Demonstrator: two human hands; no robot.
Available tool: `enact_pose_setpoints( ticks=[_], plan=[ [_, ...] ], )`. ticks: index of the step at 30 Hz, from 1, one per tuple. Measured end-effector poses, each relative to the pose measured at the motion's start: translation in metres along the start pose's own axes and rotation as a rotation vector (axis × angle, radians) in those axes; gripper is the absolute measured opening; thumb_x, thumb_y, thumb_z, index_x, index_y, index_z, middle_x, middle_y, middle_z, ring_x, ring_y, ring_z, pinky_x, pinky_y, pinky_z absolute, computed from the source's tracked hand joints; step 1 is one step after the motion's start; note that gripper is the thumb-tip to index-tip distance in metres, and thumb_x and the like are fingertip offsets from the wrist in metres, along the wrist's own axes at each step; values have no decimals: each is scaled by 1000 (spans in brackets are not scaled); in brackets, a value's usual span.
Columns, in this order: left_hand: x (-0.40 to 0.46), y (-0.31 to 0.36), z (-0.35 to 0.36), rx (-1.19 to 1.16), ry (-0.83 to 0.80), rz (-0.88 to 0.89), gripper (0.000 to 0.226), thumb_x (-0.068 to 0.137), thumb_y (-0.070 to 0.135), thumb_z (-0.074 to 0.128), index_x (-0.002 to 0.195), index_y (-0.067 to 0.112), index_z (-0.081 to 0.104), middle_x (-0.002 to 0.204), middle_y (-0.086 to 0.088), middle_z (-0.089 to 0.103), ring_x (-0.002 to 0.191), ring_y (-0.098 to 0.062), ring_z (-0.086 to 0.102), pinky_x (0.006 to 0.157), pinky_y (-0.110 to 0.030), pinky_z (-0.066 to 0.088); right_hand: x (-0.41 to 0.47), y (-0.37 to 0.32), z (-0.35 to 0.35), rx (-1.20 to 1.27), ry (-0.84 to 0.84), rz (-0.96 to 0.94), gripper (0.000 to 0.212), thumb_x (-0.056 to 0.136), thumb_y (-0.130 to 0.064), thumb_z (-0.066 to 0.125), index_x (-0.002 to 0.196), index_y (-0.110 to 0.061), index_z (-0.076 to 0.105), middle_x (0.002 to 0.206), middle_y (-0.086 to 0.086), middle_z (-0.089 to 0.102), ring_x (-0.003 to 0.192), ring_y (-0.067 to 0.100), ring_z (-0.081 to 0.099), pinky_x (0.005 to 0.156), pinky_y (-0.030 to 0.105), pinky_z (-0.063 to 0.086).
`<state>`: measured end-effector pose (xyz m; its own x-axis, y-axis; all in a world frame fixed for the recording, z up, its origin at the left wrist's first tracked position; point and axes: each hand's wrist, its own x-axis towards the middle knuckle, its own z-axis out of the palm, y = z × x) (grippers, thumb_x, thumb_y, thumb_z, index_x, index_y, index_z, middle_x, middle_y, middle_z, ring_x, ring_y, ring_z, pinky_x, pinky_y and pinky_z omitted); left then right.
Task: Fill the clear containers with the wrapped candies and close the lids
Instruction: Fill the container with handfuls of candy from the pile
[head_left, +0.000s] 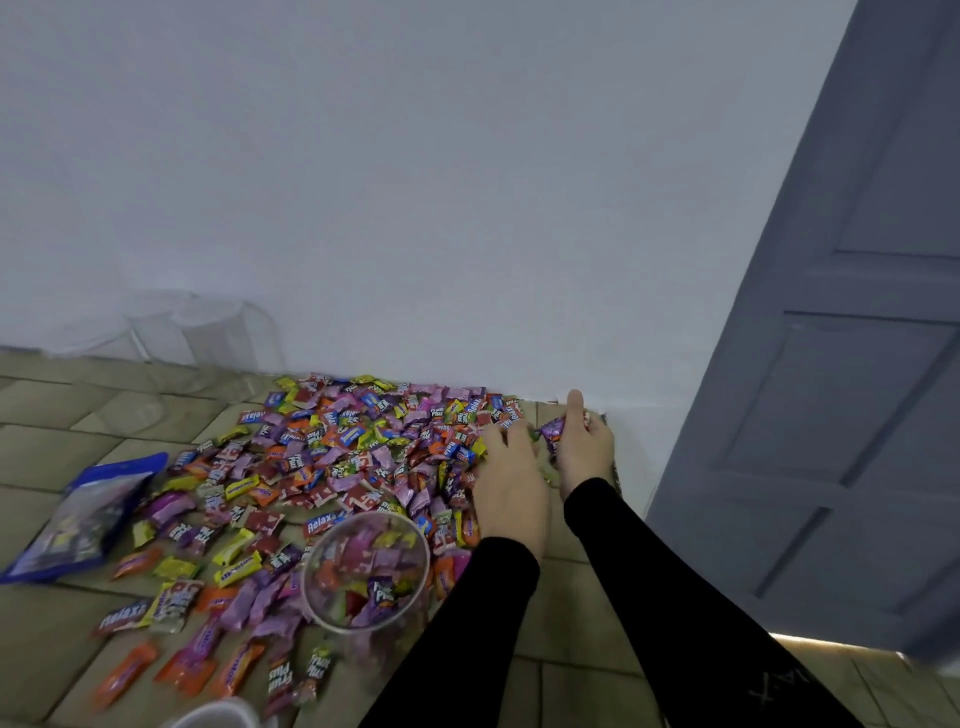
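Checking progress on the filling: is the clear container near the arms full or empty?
Partly filled: the lidless clear container holds wrapped candies below its rim.

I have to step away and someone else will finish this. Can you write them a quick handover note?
Left hand: flat on the candy pile, gathering.
Right hand: holds a few wrapped candies by the wall.
Open container in front: partly filled, no lid on.
More clear containers stand against the wall, apparently empty.
Blue bag lies on the left.
Left: finish filling, fill the others, close all lids.
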<state>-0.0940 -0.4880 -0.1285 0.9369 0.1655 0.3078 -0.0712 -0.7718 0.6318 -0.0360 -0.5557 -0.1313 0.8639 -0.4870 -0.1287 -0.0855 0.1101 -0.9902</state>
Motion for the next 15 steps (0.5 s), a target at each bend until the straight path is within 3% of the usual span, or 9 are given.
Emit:
enact_pose_setpoints(
  ticks=[5,9,15],
  plan=[
    [-1,29,-39,-33,36,27,24,102,22,39,122,13,49,123,-8,40,76,-28,53,61,-33,33,-19,-20,-3,29,10,-36,52,95,-48,47,55,-14,52,59,6,59,58,22,53,67,34,47],
    [-3,37,-68,-80,66,53,25,102,21,39,124,15,48,119,-5,40,71,-19,43,62,-29,32,-39,-39,0,157,-24,-44,47,97,-41,47,61,-12,44,58,5,51,55,19,45,54,26,39],
    [-6,23,-114,-168,99,86,27,103,28,39,125,17,49,118,-4,42,74,-18,47,64,-26,33,-74,-55,10,273,-55,-55,43,95,-44,48,64,-15,44,57,4,42,53,20,41,47,24,33]
  ],
)
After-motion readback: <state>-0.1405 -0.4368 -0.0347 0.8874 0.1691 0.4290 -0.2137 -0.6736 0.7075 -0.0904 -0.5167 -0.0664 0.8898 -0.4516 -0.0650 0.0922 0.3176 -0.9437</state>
